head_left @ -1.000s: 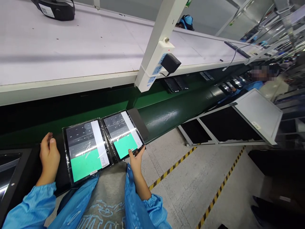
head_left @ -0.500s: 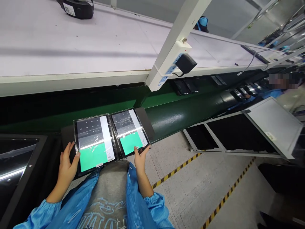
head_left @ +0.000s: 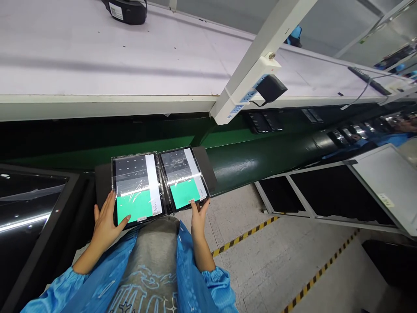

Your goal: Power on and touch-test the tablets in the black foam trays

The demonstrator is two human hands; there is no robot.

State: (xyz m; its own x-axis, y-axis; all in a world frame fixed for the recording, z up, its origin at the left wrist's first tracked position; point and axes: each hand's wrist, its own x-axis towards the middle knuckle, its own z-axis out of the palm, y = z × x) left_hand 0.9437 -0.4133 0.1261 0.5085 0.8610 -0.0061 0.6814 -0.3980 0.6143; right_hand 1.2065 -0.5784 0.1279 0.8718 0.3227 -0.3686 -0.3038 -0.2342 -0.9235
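Observation:
Two tablets lie side by side on a dark pad [head_left: 206,167] in front of my body. Each has a clear film and a lit screen showing grey, white and green areas, with handwriting along the near right side. My left hand [head_left: 106,224] holds the left tablet [head_left: 135,184] by its left edge, the thumb over the green area's near corner. At the near right corner of the right tablet [head_left: 184,178], my right hand [head_left: 198,219] grips with its thumb on top; the fingers beneath are partly hidden. The tablets' inner edges nearly touch.
A green conveyor belt [head_left: 241,163] runs behind the tablets, carrying more dark devices [head_left: 265,122]. Above it, a white shelf [head_left: 130,74] and a post with a power strip [head_left: 250,93] stand close. A large dark panel [head_left: 26,217] is at left. A framed cart [head_left: 312,198] stands right.
The view has shifted, so the surroundings sit further right. My left hand has come further over its tablet's edge, its thumb further onto the screen. My right hand keeps its grip.

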